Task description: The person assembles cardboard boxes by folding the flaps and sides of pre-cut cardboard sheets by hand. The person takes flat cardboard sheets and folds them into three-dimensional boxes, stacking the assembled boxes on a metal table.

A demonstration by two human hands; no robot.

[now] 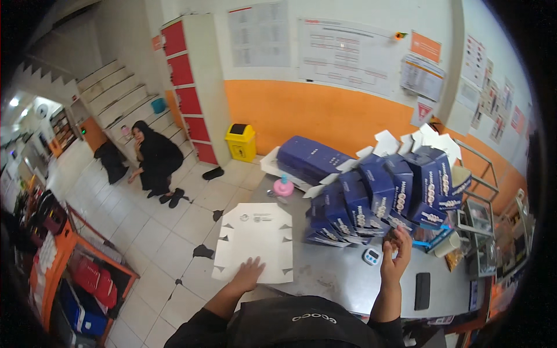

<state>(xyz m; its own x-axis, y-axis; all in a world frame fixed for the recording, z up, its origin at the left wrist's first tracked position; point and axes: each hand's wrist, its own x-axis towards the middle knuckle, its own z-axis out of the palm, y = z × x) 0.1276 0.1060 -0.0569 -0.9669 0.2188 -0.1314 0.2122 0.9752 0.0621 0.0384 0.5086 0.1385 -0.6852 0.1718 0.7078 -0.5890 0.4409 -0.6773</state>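
A flat white die-cut cardboard box blank (255,240) with notched sides lies at the table's left end and juts past its edge. My left hand (249,274) rests on the near part of the blank, palm down and fingers spread. Raised over the table, my right hand (397,255) has its fingers loosely curved and apart, with nothing visible in it. Just beyond its fingertips stands a cluster of dark blue folded boxes (377,191) with white flaps, leaning against one another. I cannot tell whether the fingertips touch the lowest box.
On the metal table (331,275) are a small white timer (371,256), a black phone (423,291) and a pink round bottle (283,186). More blue cartons (313,158) lie behind. Metal racks (478,226) stand right; an orange shelf (69,272) stands left. A person (155,153) crouches near the stairs.
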